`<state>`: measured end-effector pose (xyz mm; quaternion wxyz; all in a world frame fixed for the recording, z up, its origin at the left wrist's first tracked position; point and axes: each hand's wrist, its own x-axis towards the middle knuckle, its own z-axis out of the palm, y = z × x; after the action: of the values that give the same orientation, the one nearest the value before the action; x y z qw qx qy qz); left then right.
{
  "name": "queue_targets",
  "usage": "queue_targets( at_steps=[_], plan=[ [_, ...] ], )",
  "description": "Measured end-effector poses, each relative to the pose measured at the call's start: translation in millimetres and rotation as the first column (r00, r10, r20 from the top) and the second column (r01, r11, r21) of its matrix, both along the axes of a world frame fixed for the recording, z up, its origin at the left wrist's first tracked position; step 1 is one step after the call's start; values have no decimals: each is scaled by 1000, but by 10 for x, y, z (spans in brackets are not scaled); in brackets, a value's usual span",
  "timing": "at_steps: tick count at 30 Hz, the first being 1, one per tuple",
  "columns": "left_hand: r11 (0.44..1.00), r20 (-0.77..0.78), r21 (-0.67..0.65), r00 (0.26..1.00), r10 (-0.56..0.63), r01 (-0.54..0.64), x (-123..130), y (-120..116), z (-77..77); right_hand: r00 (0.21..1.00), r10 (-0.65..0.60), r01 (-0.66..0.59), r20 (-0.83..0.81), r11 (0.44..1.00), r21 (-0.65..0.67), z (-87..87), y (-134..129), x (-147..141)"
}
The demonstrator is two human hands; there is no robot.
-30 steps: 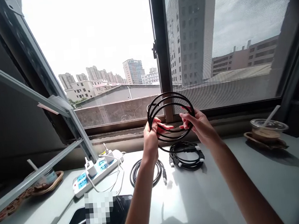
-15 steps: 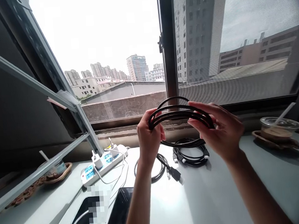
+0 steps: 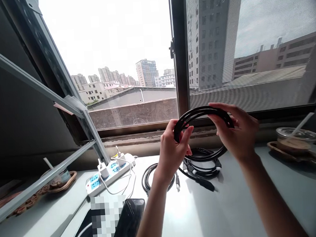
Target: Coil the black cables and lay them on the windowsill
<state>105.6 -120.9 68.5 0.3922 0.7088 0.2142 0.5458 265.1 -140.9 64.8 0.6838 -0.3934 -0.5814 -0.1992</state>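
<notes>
Both hands hold a coiled black cable (image 3: 201, 112) upright above the white table. My left hand (image 3: 174, 144) grips the coil's left side with its fingers wrapped round the loops. My right hand (image 3: 237, 131) pinches the upper right of the coil between thumb and fingers. From the coil's lower left a cable end with a black plug (image 3: 206, 184) hangs down over the table. Behind it lies another coiled black cable (image 3: 217, 169) with pale-tipped connectors. A third coil (image 3: 146, 177) rests to the left, partly hidden by my left wrist.
A white power strip (image 3: 110, 174) with plugged-in chargers stands at the left, near a black phone (image 3: 130, 221). At the right a lidded cup (image 3: 294, 137) with a straw sits on a brown tray. A metal frame (image 3: 91, 134) rises at the left before the window.
My left hand has moved right, closer to my right hand. The loops are gathered into a tighter, rounder coil, and the hanging plug has shifted right.
</notes>
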Motion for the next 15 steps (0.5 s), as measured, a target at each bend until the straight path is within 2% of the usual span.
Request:
queue_targets(
  at_steps=[4, 8, 12, 15],
  plan=[
    [995, 13, -41, 996, -90, 90, 76, -56, -3, 990, -21, 9, -141, 997, -82, -15, 83, 114],
    [988, 65, -63, 989, -134, 138, 69, -26, 22, 976, -50, 15, -211, 986, -166, -8, 106, 117],
    [992, 146, -87, 986, -76, 89, 37, 1, 47, 965, -13, -45, -263, 976, -212, -17, 132, 59],
    [996, 215, -81, 977, -3, 21, 10, 19, 47, 966, 64, -137, -249, 948, -287, -23, 143, 4]
  ],
)
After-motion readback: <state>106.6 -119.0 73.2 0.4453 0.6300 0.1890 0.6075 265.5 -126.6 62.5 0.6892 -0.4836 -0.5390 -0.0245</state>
